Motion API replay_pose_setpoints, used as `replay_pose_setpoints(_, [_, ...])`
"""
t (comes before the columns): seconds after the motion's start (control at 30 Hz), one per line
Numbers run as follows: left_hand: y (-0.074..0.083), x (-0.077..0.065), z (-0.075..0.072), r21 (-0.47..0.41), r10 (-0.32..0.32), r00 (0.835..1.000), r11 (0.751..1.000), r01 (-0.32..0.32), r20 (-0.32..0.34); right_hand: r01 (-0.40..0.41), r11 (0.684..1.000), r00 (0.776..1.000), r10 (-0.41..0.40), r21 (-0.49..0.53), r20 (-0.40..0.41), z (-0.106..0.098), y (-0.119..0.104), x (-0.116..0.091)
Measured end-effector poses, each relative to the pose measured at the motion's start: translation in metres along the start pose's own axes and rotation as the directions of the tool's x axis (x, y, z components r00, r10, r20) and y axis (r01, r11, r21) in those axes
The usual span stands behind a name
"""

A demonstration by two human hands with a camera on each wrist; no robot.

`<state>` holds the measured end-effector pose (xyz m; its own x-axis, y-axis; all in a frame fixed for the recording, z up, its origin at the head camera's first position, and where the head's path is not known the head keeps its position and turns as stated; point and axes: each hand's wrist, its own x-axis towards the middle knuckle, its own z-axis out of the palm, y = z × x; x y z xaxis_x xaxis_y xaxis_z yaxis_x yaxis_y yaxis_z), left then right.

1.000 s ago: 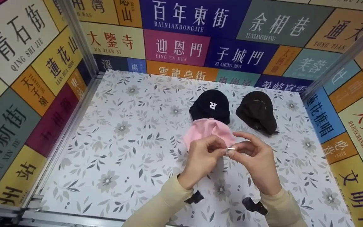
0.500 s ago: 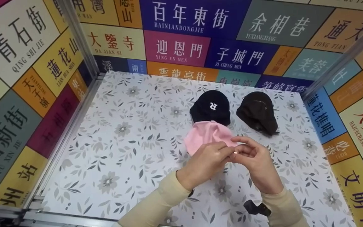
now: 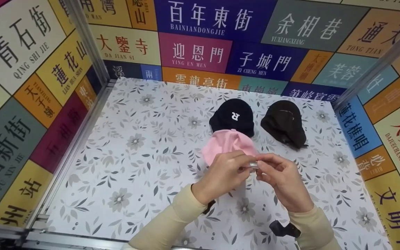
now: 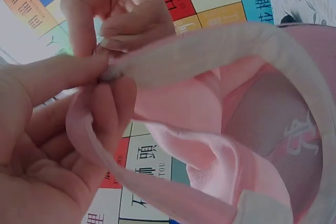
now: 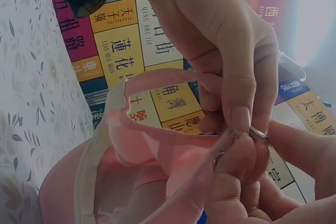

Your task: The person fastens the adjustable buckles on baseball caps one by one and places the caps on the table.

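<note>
A pink baseball cap point(image 3: 226, 146) is held up off the table, its back opening and strap point(image 4: 163, 195) showing in the left wrist view. My left hand point(image 3: 222, 175) pinches the strap end by its small silver metal buckle point(image 3: 253, 165), thumb over index finger. From the other side, my right hand point(image 3: 285, 180) pinches the strap right beside that buckle point(image 5: 259, 134). Fingertips of both hands nearly meet there and partly cover the buckle. Inside the cap, pale stitched lettering point(image 4: 302, 135) shows on the grey lining.
Behind the pink cap lies a black cap point(image 3: 229, 116) with a white letter R. To its right is a dark brown cap point(image 3: 283, 123). A floral sheet point(image 3: 137, 166) covers the table, enclosed by colourful sign-printed walls point(image 3: 193, 52) and metal frame posts point(image 3: 89, 38).
My left hand has rolled over, its back now facing up more. The silver buckle, almost covered half a second ago, shows again between the fingertips. The pink cap dipped, then rose slightly.
</note>
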<state>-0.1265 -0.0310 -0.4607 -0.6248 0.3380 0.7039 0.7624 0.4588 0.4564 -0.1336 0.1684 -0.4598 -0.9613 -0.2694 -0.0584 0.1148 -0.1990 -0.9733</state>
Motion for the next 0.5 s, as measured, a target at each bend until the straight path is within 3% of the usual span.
replay_pose_setpoints(0.17, [-0.0007, 0.0016, -0.0010, -0.004, -0.030, 0.999, 1.000, 0.030, -0.012, 0.009, 0.999, 1.000, -0.009, -0.037, 0.010, -0.0026, 0.0027, 0.0005])
replay_pose_setpoints(0.33, [0.0003, 0.0028, -0.0023, -0.005, -0.029, 0.998, 1.000, 0.030, 0.050, 0.125, 0.984, 0.991, -0.119, -0.131, 0.055, -0.0066, 0.0038, -0.0002])
replay_pose_setpoints(0.5, [-0.0002, 0.0044, -0.0040, -0.031, -0.029, 0.998, 0.999, 0.031, 0.064, 0.256, 0.941, 0.965, -0.233, -0.224, 0.125, -0.0085, 0.0019, -0.0005])
